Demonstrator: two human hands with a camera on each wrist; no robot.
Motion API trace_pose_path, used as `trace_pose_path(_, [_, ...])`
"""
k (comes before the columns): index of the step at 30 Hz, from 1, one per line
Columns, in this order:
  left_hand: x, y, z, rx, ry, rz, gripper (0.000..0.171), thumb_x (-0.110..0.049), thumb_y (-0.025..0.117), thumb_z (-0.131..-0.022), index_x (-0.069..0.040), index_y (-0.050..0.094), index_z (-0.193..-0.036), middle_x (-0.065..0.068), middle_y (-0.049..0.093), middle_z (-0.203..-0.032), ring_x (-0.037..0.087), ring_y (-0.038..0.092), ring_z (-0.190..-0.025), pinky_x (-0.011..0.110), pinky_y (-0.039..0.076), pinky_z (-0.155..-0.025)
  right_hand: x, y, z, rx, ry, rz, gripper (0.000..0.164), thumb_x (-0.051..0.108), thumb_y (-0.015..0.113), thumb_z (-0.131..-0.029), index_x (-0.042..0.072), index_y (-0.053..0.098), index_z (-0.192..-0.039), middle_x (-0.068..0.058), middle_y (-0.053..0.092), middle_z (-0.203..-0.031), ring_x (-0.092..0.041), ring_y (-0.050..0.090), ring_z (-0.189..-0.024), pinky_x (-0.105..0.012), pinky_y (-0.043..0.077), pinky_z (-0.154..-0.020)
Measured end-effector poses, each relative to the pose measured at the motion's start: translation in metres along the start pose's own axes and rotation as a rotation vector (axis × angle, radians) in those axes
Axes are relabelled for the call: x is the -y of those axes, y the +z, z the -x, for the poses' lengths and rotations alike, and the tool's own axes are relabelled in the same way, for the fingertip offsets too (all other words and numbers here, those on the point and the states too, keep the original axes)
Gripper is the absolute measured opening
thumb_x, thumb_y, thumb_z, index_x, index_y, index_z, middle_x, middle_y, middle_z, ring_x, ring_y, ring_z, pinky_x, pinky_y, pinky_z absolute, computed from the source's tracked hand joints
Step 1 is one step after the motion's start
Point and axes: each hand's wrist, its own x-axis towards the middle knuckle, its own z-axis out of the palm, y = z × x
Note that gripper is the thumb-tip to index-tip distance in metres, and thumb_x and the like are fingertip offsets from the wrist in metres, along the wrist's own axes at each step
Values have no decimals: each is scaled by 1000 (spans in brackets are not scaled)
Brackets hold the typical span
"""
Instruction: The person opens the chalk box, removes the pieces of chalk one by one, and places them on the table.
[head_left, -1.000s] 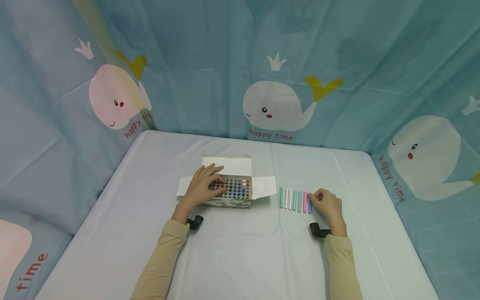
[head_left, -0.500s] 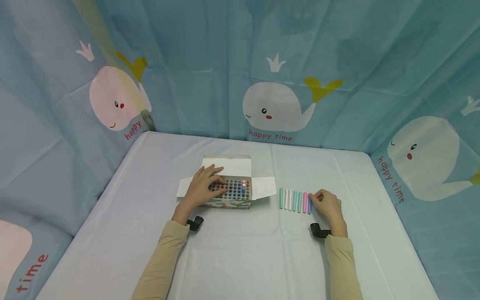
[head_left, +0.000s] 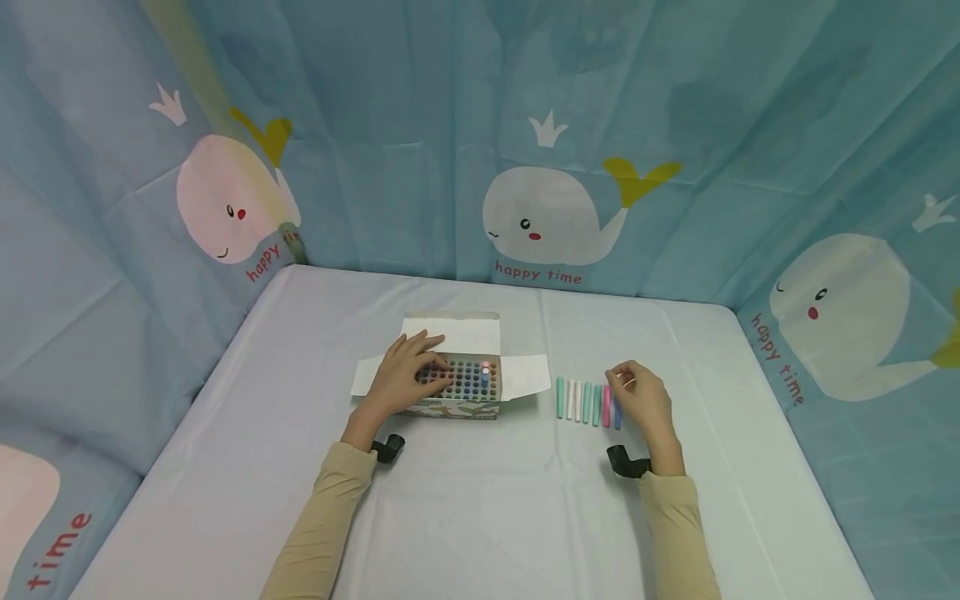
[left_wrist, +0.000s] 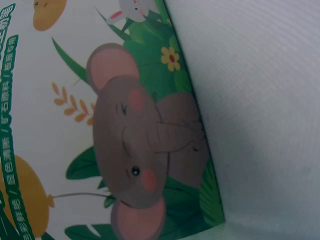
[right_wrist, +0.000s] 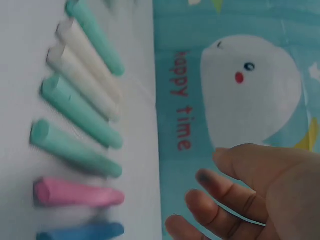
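Observation:
My left hand (head_left: 402, 372) rests over the left part of an open chalk box (head_left: 457, 408), its fingers relaxed and its thumb reaching over the grid of round holes. In the left wrist view, the printed side of the box (left_wrist: 130, 135) shows an elephant. Several chalk sticks lie side by side on the table: green, white, a pink chalk (right_wrist: 80, 192) and, at the right end, a blue chalk (right_wrist: 82, 231). Just above the pink and blue ones hovers my right hand (head_left: 642, 398), fingers loosely bent, nothing held. Its fingertips (right_wrist: 202, 175) carry a dark smudge.
A few chalks (head_left: 486, 372) stand up out of the box's right side. Its white flaps (head_left: 525, 375) are folded out to the back and both sides. A white cloth covers the table (head_left: 487, 517), and a blue whale-print curtain (head_left: 420, 192) hangs behind.
My right hand has let go of the blue chalk, leaving it at the end of the row, and has moved up and slightly left. The left hand has stayed on the box.

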Motion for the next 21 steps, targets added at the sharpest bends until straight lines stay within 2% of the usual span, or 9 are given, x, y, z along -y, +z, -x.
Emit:
trace_pose_path(4, [2,1,0,5,-5,-5,18,-42,69,-81,-26,68,-91,2,44,-142,29,25,-139,45,6,-122,16,5,1,-39,-66,-32,24,30,59,-91,7,64,-97,-8,63,-85,-22,59,-77,-28,49,-58])
trace_pose_path(9, [4,2,-1,4,1,-12,18,-43,68,-82,-27,67,-91,2,44,-142,29,25,-139,46,7,-121,36,14,3,-84,-189,-76,20,26,61,-90,7,65,-96,-8,63,-90,-24,61,-79,-34,53,-59])
trace_pose_path(21, [1,1,0,8,-3,4,18,-41,69,-82,-25,68,-91,3,44,-142,30,25,-139,45,7,-122,80,43,-1,-101,-378,-140,11,22,65,-88,12,66,-91,-4,60,-95,-23,59,-85,-34,53,-63])
